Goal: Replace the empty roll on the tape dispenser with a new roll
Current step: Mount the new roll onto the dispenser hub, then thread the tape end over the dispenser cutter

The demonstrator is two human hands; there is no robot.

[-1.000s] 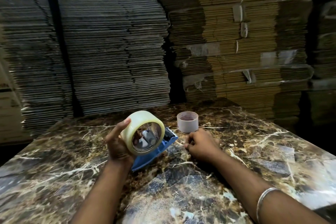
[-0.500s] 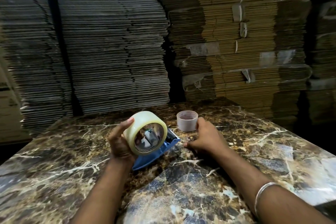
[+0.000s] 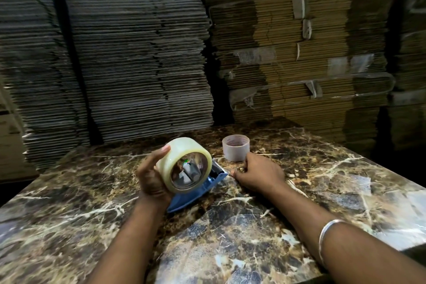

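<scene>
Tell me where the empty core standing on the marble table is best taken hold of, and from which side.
Probably the outer wall of the empty core, thumb and fingers on opposite sides, coming from above or from the near right, where the right hand already lies beside it. It stands upright with its open end up, and its sides look clear. The blue dispenser and new roll sit to its left.

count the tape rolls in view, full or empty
2: a full clear tape roll in the left hand over the blue dispenser, an empty core upright on the table beside the right hand.
</scene>
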